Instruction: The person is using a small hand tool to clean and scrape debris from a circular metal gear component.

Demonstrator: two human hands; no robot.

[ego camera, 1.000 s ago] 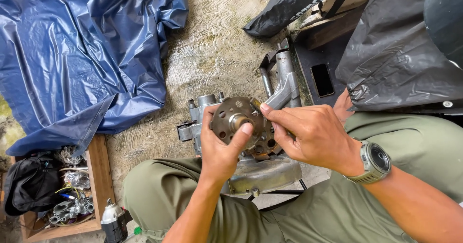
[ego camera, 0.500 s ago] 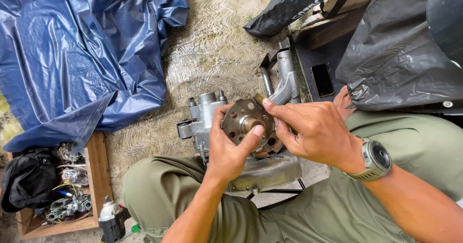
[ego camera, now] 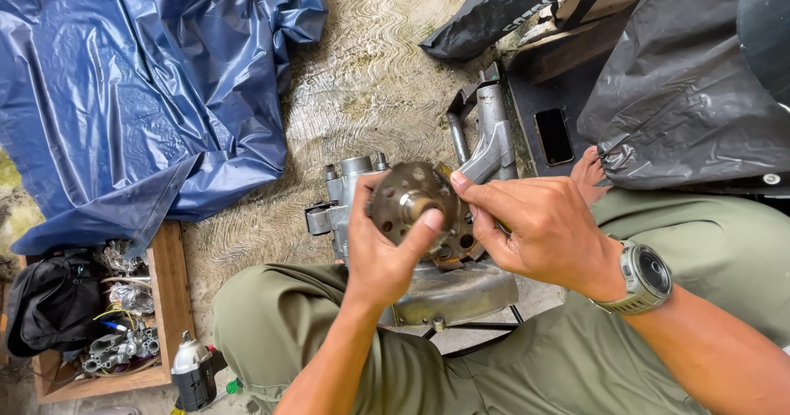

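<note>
Disc (ego camera: 409, 205) gripped, both hands curled.

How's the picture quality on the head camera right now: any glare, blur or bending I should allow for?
Head view: soft, even daylight, no hard shadows; both hands, left hand and right hand, and the round metal disc are sharp; sheen on the blue tarp washes out some folds; wide-angle lens bends the edges slightly; wooden tray corner sits dimmer.

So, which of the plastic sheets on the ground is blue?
The big crumpled tarp at the upper left is blue, spread flat beside the wooden box. The sheets at the upper right are black and drape over things.
</note>
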